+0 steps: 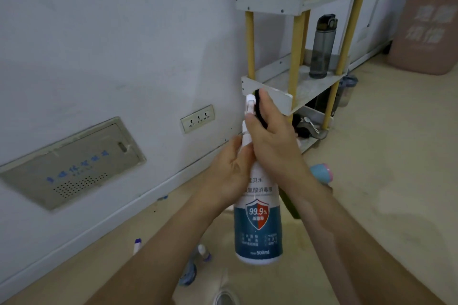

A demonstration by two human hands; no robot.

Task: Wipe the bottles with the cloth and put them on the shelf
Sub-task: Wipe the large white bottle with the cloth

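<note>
I hold a white spray bottle (259, 225) with a blue and red shield label upright above the floor. My left hand (229, 171) grips its upper body from the left. My right hand (270, 131) presses a black cloth (260, 109) against the white trigger head, fingers wrapped round it. The white shelf (292, 95) with yellow posts stands just behind, against the wall. A dark grey drinking bottle (322, 47) stands on its middle level.
Small bottles lie on the floor near my forearms: a purple-capped one (137, 245), another (203, 252) and a blue one (188, 273). A blue and pink cup (322, 173) lies behind my right wrist. A pink bin (426, 30) stands far right. Dark objects fill the shelf's bottom level.
</note>
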